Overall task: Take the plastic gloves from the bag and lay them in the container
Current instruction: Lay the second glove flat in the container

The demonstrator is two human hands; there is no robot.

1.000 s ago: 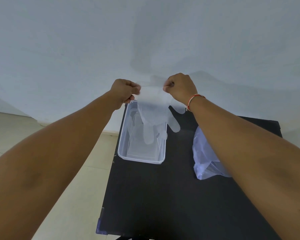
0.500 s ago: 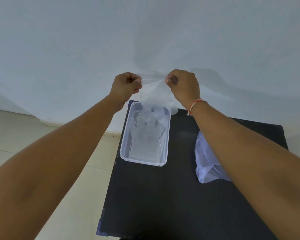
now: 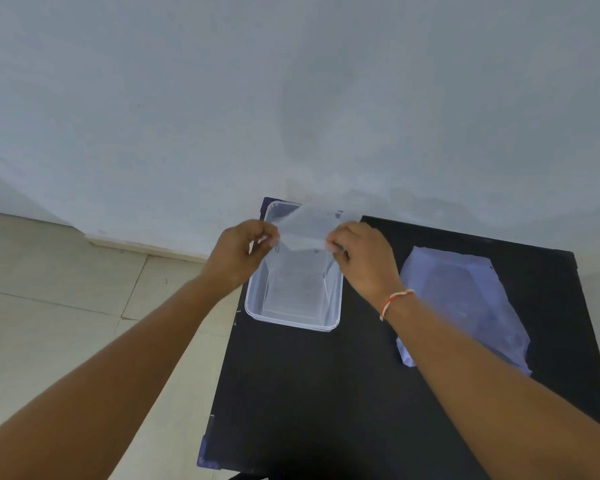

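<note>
You hold one plastic glove (image 3: pixel 307 226) stretched between both hands over the far half of the clear container (image 3: pixel 293 318). Your left hand (image 3: pixel 241 252) pinches its edge at 9 o'clock, and your right hand (image 3: pixel 361 261) pinches the opposite edge at 3 o'clock, each grip pressed together on the film. The glove is thin, nearly see-through sheet: expect it to be almost weightless, limp and a little clingy, likely to fold on itself or drift with any air. Holding it by two edges, as you do, looks like the best way to keep it spread; one pinch alone would let it bunch. The part hanging below your hands blends with the container walls, so how far it reaches inside cannot be told, nor whether other gloves already lie on the bottom. The plastic bag (image 3: pixel 465 306) lies crumpled on the black bench (image 3: pixel 326 393) at 3 o'clock from the container, well apart from it; its contents are unclear.
</note>
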